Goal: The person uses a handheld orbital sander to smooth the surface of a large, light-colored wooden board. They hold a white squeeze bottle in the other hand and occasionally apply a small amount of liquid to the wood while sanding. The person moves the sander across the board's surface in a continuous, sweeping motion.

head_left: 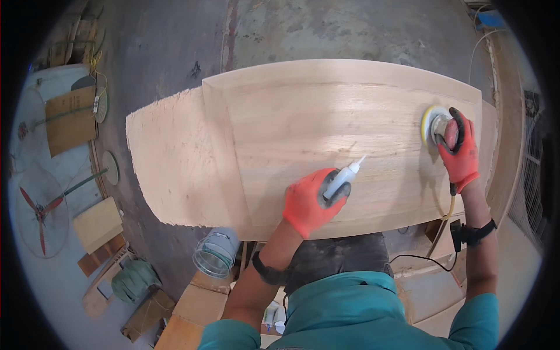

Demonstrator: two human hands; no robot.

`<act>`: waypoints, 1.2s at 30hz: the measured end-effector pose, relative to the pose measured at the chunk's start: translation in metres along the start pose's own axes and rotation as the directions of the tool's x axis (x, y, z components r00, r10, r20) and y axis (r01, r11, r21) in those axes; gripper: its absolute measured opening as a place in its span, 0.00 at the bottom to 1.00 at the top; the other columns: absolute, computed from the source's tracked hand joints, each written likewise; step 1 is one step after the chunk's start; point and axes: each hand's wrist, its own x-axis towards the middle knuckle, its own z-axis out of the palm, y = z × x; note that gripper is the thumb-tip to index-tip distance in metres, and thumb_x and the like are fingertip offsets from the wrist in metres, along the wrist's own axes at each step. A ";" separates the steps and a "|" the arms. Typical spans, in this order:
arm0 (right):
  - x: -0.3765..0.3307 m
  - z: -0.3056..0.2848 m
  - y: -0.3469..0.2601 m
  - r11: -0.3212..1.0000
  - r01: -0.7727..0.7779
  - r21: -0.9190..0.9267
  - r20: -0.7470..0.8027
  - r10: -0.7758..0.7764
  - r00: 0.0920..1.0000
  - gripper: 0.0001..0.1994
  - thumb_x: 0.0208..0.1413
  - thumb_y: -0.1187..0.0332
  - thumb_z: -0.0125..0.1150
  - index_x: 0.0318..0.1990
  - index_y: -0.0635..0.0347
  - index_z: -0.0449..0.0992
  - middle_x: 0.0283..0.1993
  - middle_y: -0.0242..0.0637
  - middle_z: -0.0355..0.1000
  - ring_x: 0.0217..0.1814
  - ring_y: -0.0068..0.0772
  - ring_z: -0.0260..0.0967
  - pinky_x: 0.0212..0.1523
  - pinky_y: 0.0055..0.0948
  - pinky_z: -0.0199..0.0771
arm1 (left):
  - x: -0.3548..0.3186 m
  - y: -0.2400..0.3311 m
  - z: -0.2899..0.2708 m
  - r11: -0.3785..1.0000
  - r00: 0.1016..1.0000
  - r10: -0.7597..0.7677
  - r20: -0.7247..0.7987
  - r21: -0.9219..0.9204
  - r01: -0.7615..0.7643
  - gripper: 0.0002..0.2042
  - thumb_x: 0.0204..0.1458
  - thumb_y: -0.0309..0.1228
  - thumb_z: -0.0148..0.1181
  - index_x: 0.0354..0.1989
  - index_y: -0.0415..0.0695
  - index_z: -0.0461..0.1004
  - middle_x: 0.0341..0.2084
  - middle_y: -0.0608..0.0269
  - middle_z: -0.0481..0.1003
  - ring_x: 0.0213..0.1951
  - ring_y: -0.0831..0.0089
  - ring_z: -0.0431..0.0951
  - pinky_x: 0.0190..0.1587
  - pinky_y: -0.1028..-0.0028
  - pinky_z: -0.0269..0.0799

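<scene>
**Two gloved hands on a wooden panel: glue bottle left, sander right**

A large pale wooden panel lies flat in front of the person, filling the middle of the view. Its left part is rougher and lighter, with a ragged left edge, and a straight seam divides it from the smoother main field.

The left hand, in an orange glove with a dark palm, is closed around a small glue bottle near the near edge of the panel. The bottle is whitish with a narrow nozzle that points up and to the right, its tip just above the wood surface; whether it touches the panel cannot be told.

The right hand, also in an orange glove, is wrapped over the top of an orbital sander at the far right end of the panel. The sander's round yellow-edged pad lies flat on the wood. A yellow hose and a black cable run from it back toward the person.

Below the near edge, to the left, a clear plastic bucket sits tipped. On the floor at the far left lies a standing fan with red blades, with wooden offcuts near it.
</scene>
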 end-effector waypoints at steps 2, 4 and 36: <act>0.001 0.004 -0.008 1.000 0.011 -0.005 0.020 -0.011 1.000 0.37 0.49 0.75 0.71 0.70 0.54 0.67 0.63 0.44 0.69 0.62 0.53 0.74 0.61 0.41 0.76 | -0.012 -0.001 -0.006 0.997 0.997 -0.070 -0.016 -0.024 0.070 0.21 0.46 0.30 0.76 0.50 0.43 0.80 0.37 0.53 0.84 0.40 0.57 0.86 0.44 0.64 0.81; -0.001 0.012 -0.029 0.999 0.043 0.009 0.039 -0.043 0.998 0.37 0.49 0.75 0.71 0.70 0.54 0.67 0.63 0.44 0.69 0.62 0.53 0.74 0.61 0.41 0.76 | -0.020 -0.006 -0.010 0.989 0.990 -0.124 -0.060 -0.094 0.118 0.20 0.46 0.34 0.76 0.48 0.44 0.80 0.37 0.55 0.83 0.38 0.52 0.84 0.40 0.62 0.79; -0.070 0.092 -0.207 0.967 0.234 0.096 0.281 -0.252 0.926 0.39 0.40 0.64 0.79 0.65 0.45 0.73 0.61 0.52 0.66 0.53 0.55 0.77 0.45 0.45 0.83 | -0.008 -0.043 -0.116 0.952 0.946 -0.261 -0.190 -0.211 0.220 0.12 0.52 0.27 0.71 0.45 0.41 0.80 0.27 0.60 0.80 0.29 0.74 0.81 0.34 0.72 0.76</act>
